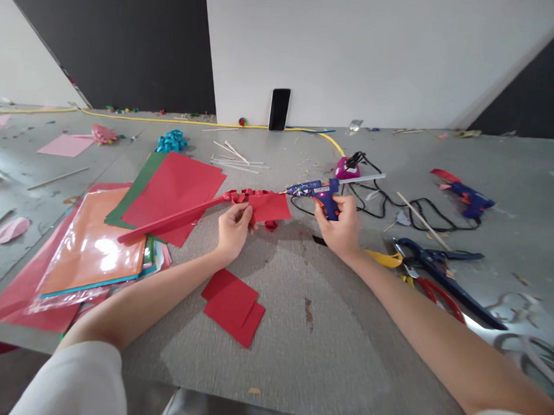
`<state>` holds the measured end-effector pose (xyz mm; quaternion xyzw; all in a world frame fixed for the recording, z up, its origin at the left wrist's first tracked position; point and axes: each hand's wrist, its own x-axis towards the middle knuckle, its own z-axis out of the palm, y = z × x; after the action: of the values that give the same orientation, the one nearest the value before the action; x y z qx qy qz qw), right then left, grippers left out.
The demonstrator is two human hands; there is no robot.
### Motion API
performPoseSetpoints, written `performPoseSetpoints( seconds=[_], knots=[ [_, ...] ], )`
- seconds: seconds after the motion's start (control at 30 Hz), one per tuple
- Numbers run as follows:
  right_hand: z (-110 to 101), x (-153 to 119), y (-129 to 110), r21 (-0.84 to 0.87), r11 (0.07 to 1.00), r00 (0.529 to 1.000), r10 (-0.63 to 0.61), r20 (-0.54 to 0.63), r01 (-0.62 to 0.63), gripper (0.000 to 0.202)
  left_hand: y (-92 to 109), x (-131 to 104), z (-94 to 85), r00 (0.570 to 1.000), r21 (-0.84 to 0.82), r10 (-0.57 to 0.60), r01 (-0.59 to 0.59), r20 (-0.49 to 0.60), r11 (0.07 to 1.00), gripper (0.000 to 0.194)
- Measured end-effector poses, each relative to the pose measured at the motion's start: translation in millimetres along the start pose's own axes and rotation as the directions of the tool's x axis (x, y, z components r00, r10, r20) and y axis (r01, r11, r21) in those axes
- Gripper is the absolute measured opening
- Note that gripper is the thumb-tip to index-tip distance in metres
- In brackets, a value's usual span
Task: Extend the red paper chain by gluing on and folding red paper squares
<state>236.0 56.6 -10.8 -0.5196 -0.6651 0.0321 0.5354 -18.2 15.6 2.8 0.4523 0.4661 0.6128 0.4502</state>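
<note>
Between the thumb and fingers of my left hand (233, 231) is a small red paper piece (273, 208), held by its left edge. My right hand (339, 228) is wrapped round the handle of a blue glue gun (314, 189), its nozzle pointing left at the top right edge of that paper. A clear glue stick (363, 178) sticks out of the gun's back. Behind my left hand lies a red paper-wrapped stem (178, 220) with curled red paper loops (246, 195) at its right end. More red paper squares (233, 307) lie overlapping on the table in front of me.
Red sheets (176, 187), a green sheet and plastic-wrapped coloured paper (96, 244) lie at left. On the right are a second glue gun (470, 198), black cords, scissors (439, 299) and a dark blue long-handled tool (449, 281). A phone (279, 110) leans against the wall.
</note>
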Motion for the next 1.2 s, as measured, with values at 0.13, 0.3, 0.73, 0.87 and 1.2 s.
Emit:
performPoseSetpoints(
  seconds=[0.13,0.3,0.73,0.87,1.2],
  knots=[
    [1,0,0,-0.005,1.0,1.0,0.006,-0.008,-0.006,0.029,2,0,0.4,1.0,-0.022,0.021,-0.021,-0.014,1.0,0.037],
    [0,2,-2,-0.022,1.0,1.0,0.019,-0.017,-0.019,0.029,5,-1,0.3,0.999,-0.033,0.038,-0.038,-0.022,0.999,0.038],
    [3,10,3,-0.031,0.987,0.986,0.158,0.049,-0.157,0.037,0,1,0.0,0.999,-0.102,0.036,-0.037,-0.013,0.994,0.041],
    [7,14,16,-0.228,0.957,0.979,0.197,0.044,-0.182,0.034,-1,2,0.5,1.0,-0.101,0.021,-0.019,0.013,0.995,0.04],
    [14,11,16,-0.45,0.862,0.958,0.282,0.045,-0.232,0.045,-1,2,0.6,0.999,-0.09,0.002,0.003,0.048,0.996,0.037]
  ],
)
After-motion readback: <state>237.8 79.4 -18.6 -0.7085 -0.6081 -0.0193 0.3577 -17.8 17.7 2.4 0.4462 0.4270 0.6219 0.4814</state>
